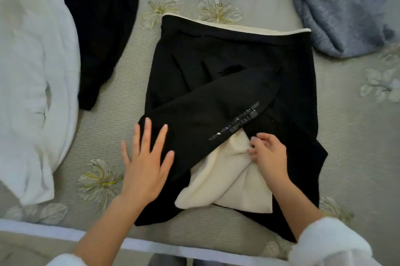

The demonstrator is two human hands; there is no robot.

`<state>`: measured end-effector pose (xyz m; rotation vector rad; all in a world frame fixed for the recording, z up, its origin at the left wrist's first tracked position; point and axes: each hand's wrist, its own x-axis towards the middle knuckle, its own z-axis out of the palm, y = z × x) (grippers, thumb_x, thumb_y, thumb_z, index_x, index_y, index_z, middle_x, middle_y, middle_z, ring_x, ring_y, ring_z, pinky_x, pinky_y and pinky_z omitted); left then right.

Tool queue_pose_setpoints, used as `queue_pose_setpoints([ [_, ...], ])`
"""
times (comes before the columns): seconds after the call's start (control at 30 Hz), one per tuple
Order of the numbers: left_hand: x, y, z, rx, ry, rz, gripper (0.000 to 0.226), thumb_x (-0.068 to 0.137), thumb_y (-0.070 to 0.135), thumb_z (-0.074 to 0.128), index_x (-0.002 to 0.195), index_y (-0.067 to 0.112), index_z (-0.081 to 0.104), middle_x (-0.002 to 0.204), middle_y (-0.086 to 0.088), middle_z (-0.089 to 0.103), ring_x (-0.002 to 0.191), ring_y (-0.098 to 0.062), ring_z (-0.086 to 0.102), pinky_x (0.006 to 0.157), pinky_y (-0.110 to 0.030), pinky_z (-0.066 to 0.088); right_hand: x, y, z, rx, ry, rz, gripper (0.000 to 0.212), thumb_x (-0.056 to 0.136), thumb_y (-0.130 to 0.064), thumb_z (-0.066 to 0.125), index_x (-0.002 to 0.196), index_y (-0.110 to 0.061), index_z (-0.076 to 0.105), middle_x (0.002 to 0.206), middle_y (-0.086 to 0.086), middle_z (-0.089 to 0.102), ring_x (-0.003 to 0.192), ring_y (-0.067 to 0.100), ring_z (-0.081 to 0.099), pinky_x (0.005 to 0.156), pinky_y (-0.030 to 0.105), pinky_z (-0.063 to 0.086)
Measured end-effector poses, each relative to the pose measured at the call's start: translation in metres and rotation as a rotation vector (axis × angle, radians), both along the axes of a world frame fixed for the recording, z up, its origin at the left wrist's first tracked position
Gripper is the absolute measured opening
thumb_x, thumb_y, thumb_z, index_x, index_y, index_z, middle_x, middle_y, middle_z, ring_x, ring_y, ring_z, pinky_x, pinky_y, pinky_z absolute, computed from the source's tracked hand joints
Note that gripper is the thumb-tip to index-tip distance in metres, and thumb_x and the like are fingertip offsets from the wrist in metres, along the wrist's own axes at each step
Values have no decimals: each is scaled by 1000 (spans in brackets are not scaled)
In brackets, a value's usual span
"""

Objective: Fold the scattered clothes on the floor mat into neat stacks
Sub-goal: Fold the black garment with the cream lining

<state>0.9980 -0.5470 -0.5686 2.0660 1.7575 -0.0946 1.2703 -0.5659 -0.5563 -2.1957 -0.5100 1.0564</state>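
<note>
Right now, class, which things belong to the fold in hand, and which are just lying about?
In hand: black top with cream lining; left hand, flat on its sleeve; right hand, pinching its fabric.
Lying about: crumpled black garment; grey-blue fleece; white heap; floral mat underneath.

Fluffy white sleeves (331,242) pushed up, forearms bare.

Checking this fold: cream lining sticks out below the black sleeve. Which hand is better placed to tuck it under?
Right. The right hand has its fingers curled into the cream lining; the left hand lies flat on the black sleeve, off to the side, likely pinning it.
</note>
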Motion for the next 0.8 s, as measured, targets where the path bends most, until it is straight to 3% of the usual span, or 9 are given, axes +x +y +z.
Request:
queue_pose_setpoints([
  [0.1, -22, -10, -9, -83, -4, 140, 62, 93, 63, 8, 144, 44, -21, 156, 3, -26, 140, -14, -31, 117, -50, -5, -1, 35, -9, 5, 107, -147, 33, 87, -27, 65, 113, -6, 59, 77, 3, 68, 60, 10, 64, 49, 22, 50],
  [0.2, -14, -12, -15, -94, -50, 88, 61, 95, 62, 13, 143, 46, -22, 149, 10, -36, 139, -11, -33, 118, -46, -5, -8, 67, -7, -17, 194, -205, 22, 84, -28, 70, 90, -9, 60, 72, 4, 64, 48, 8, 58, 43, 20, 45],
  [0.33, 16, -12, -20, -50, -118, 31, 61, 97, 58, 16, 147, 43, -14, 154, 7, -32, 142, -14, -29, 116, -42, -8, 6, 94, 16, 354, -116, -127, 27, 79, -8, 66, 66, -21, 47, 64, -6, 53, 52, -5, 49, 55, 11, 42],
  [0.4, 28, -17, -24, -46, -94, -11, 61, 96, 58, 15, 149, 42, -12, 156, 5, -28, 143, -15, -26, 115, -41, -10, 25, 97, 20, 395, -228, -122, 19, 80, -9, 63, 74, -22, 51, 73, -10, 55, 63, -9, 52, 60, 8, 41],
  [0.47, 33, -25, -31, -80, -22, -46, 60, 96, 58, 11, 149, 40, -12, 156, 2, -27, 143, -17, -26, 117, -44, -8, 44, 92, 9, 154, -225, -67, 26, 84, -15, 65, 109, -15, 56, 102, 0, 59, 93, 6, 57, 74, 13, 42],
  [0.53, 32, -31, -38, -119, 25, -43, 61, 95, 59, 6, 149, 38, -13, 156, 1, -26, 143, -17, -27, 118, -46, -6, 54, 75, -5, -144, -398, 112, 65, 86, -22, 66, 141, -9, 34, 137, 12, 43, 124, 25, 43, 98, 32, 38],
  [0.57, 31, -32, -40, -123, 34, -38, 61, 94, 60, 4, 149, 38, -13, 157, 1, -25, 142, -17, -27, 117, -45, -8, 53, 64, -8, -140, -535, 238, 74, 87, -25, 65, 147, -10, 24, 146, 15, 33, 132, 30, 34, 105, 41, 32],
  [0.67, 31, -31, -43, -114, 34, -48, 62, 93, 60, 4, 149, 39, -9, 157, 2, -22, 143, -16, -26, 115, -42, -12, 39, 26, -21, 76, -706, 706, 70, 91, -34, 56, 150, -25, 21, 157, 9, 19, 145, 26, 15, 112, 46, 20],
  [0.8, 34, -26, -40, -163, 41, -57, 61, 96, 55, 17, 150, 37, -4, 159, -1, -17, 142, -15, -26, 116, -44, -10, 37, -8, -40, -148, -636, 1132, 61, 98, -47, 35, 151, -37, 6, 161, -2, -9, 142, 11, -21, 114, 36, -6],
])
